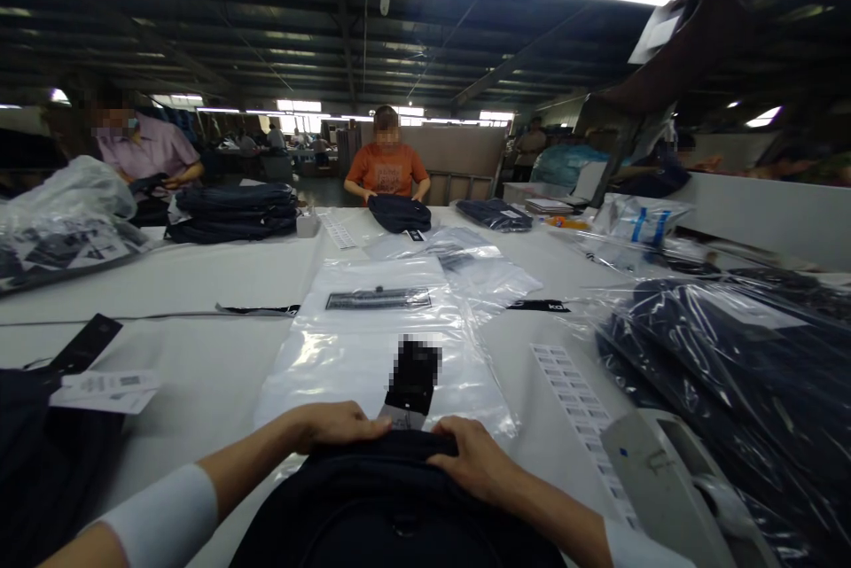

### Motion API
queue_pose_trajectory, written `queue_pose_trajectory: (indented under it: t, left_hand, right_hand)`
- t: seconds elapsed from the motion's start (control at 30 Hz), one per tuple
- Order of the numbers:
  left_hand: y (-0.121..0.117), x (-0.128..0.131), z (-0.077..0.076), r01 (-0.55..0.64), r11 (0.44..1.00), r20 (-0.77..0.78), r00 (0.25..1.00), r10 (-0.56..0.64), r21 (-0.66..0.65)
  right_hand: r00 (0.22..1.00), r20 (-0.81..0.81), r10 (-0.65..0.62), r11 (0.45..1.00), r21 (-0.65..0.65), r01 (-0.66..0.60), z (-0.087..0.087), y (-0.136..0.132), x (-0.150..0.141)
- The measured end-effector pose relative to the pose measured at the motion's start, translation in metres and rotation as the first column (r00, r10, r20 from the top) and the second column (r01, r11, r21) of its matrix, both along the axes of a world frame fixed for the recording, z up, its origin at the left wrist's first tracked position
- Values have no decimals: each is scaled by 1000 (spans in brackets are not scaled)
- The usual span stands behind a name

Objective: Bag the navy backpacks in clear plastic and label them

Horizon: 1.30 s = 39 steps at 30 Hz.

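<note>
In the feed, I have both hands closed on the top edge of the dark bag point(399, 515), which sits at 6 o'clock from the middle of my view. My left hand point(339, 426) pinches the edge on one side, my right hand point(475, 462) grips it on the other, and a black tag point(410, 386) sticks out between them. Just beyond, clear plastic bags point(359, 377) lie flat on the white table point(219, 373).

Between 8 and 9 o'clock I see another dark bag point(46, 462) with white tags point(103, 391). At 4 o'clock a grey-white device point(658, 479) rests near a sheet of labels point(575, 400), and plastic-wrapped dark bags point(724, 364) are piled between 3 and 4. At 11, across the table, a person in orange point(387, 167) holds a dark bundle point(399, 213). A stack of dark bags point(232, 213) sits at 9.
</note>
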<state>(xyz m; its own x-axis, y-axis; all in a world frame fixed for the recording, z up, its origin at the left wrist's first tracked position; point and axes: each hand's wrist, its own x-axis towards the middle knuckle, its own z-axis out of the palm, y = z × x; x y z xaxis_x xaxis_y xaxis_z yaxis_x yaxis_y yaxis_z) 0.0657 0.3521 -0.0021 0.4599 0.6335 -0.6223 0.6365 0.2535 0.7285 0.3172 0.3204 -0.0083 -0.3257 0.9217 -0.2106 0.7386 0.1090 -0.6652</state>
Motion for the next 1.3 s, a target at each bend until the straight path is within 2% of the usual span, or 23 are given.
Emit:
queue_pose_trajectory:
  t: [0.07,0.1,0.2,0.3,0.37,0.4,0.43,0.5,0.57,0.67,0.73,0.87,1.0,1.13,1.3]
  left_hand:
    - [5,0,1,-11,995,-27,1000,8,-103]
    - [8,1,1,-7,994,-47,999,2,-112]
    - [13,6,-1,33,999,-95,995,-36,-32]
    - [10,10,-1,17,988,-150,989,6,151]
    - [1,12,4,-43,942,-178,978,107,333]
    - [-5,11,7,-50,911,-151,981,122,410]
    - [-12,11,11,-25,884,-102,991,82,468]
    - [-26,10,18,99,831,-14,994,-109,547]
    - [-38,11,22,233,773,-21,962,-273,590]
    - [-44,16,23,343,727,-168,938,-305,595]
    - [-41,19,22,391,714,-222,920,-324,581]
    - [-27,16,19,387,739,-221,922,-318,551]
    - [-20,15,1,330,788,-235,942,-239,520]
    - [-19,23,-21,254,785,-307,948,-86,565]
    - [-27,23,-21,235,762,-390,920,24,603]
  right_hand:
    - [998,-58,-23,996,84,28,5,-1,5]
    - [995,-95,-13,990,135,26,10,-3,7]
    - [985,-101,140,967,226,-114,19,-16,11]
    - [976,33,216,957,192,-218,12,-32,9]
    - [975,72,212,946,237,-223,3,-40,7]
    - [973,73,221,932,278,-233,-1,-43,6]
    - [968,71,239,914,322,-249,-4,-45,6]
    - [960,62,274,875,397,-275,-5,-45,6]
    - [947,55,316,844,440,-307,-1,-43,8]
    - [919,76,387,819,430,-381,5,-38,9]
    - [913,123,389,825,395,-405,8,-34,7]
    - [946,185,267,897,311,-314,10,-24,0]
    - [973,155,171,956,213,-202,2,-12,-11]
    - [990,127,65,977,194,-89,-13,-8,-21]
    - [991,93,-94,982,175,77,-19,-9,-20]
